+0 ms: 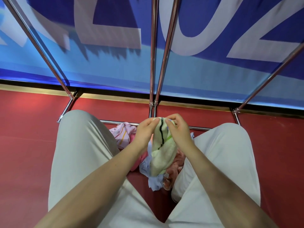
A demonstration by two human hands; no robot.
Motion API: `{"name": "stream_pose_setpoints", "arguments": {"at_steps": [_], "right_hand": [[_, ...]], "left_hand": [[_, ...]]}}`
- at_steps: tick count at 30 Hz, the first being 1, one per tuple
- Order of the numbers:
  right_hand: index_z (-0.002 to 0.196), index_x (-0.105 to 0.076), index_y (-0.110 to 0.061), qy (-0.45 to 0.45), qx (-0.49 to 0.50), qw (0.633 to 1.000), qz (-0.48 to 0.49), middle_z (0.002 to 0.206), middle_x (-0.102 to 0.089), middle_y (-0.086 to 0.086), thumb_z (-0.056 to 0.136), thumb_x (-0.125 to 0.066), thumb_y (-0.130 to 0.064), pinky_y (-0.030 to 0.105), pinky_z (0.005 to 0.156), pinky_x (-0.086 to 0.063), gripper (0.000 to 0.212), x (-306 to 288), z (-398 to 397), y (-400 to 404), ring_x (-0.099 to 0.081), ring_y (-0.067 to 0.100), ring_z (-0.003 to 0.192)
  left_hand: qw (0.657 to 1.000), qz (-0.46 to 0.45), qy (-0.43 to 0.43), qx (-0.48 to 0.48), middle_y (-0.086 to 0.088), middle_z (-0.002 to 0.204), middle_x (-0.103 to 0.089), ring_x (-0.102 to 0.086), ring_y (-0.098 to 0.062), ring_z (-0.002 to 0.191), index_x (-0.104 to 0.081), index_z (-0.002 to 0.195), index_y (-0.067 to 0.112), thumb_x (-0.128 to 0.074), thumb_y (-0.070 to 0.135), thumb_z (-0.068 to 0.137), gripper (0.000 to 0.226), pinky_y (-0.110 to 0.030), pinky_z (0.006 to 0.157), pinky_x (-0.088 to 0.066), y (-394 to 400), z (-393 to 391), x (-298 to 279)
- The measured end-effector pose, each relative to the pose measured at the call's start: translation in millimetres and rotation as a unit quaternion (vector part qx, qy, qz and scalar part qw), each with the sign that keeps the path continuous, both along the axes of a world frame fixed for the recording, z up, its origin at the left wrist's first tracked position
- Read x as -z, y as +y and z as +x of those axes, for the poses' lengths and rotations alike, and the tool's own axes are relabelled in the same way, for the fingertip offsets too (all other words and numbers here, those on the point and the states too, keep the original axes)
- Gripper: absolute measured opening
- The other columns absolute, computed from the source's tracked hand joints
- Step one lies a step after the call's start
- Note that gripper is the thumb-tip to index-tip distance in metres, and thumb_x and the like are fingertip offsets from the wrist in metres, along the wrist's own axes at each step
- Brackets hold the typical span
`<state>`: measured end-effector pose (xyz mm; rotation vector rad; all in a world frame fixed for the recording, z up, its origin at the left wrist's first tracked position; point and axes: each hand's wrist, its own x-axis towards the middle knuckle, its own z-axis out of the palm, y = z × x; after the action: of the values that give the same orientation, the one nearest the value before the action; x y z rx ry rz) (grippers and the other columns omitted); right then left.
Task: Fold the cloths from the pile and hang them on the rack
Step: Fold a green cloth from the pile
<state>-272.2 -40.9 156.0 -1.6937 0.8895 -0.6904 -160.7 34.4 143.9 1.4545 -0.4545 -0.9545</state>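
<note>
A pale green cloth (pixel 162 153) with a black stripe and a bright green stripe hangs down between my knees. My left hand (pixel 146 130) and my right hand (pixel 178 129) both pinch its top edge, close together. Beneath it on the red floor lies the pile of cloths (pixel 125 135): a pink striped one at the left, a light blue one and a salmon one lower down, partly hidden by the hanging cloth. The metal rack (pixel 153 63) rises in front of me, its chrome poles leaning up and its base bar just beyond the pile.
My legs in light trousers (pixel 79 153) flank the pile on both sides. A blue banner with large white letters (pixel 115 30) covers the wall behind the rack. Red floor (pixel 24 145) stretches left and right.
</note>
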Motion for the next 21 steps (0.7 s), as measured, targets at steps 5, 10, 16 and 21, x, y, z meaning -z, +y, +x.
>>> {"name": "stream_pose_setpoints", "arguments": {"at_steps": [5,10,16,21], "right_hand": [[0.080,-0.063,-0.026,0.044,-0.058,0.997,0.003,0.080,-0.065,0.005,0.092,-0.061,-0.019,0.027,0.070,-0.046,0.014,12,4,2,-0.055,0.009,0.071],[0.081,-0.066,-0.009,0.067,-0.076,0.994,0.028,0.062,-0.052,-0.004,0.092,-0.062,-0.018,0.017,0.058,-0.034,0.014,22,5,4,-0.043,0.001,0.055],[0.066,-0.047,0.002,0.093,-0.117,0.989,0.016,0.061,-0.030,0.001,0.096,-0.056,-0.017,0.022,0.055,-0.023,0.037,37,-9,8,-0.027,0.005,0.056],[0.059,-0.037,-0.014,0.179,-0.125,0.975,-0.030,0.058,-0.030,-0.003,0.095,-0.056,-0.035,0.030,0.059,-0.027,0.045,53,-25,9,-0.028,0.009,0.055]], "left_hand": [[0.982,0.038,-0.158,-0.093,0.008,0.070,-0.057,-0.049,0.000,0.063,-0.060,0.073,0.015,-0.059,0.015,0.093,0.021,-0.020,0.064,-0.041,5,16,-10],[0.966,0.076,-0.203,-0.141,0.008,0.065,-0.057,-0.049,-0.008,0.064,-0.061,0.070,0.010,-0.061,0.022,0.090,0.023,-0.027,0.065,-0.041,8,32,-16],[0.963,0.039,-0.133,-0.233,-0.003,0.060,-0.036,-0.031,-0.014,0.060,-0.043,0.061,0.013,-0.064,0.025,0.088,0.036,-0.029,0.056,-0.027,11,48,-27],[0.949,-0.018,-0.031,-0.314,0.006,0.055,-0.041,-0.034,-0.007,0.048,-0.051,0.065,0.014,-0.055,0.023,0.096,0.032,-0.020,0.047,-0.030,18,59,-35]]}}
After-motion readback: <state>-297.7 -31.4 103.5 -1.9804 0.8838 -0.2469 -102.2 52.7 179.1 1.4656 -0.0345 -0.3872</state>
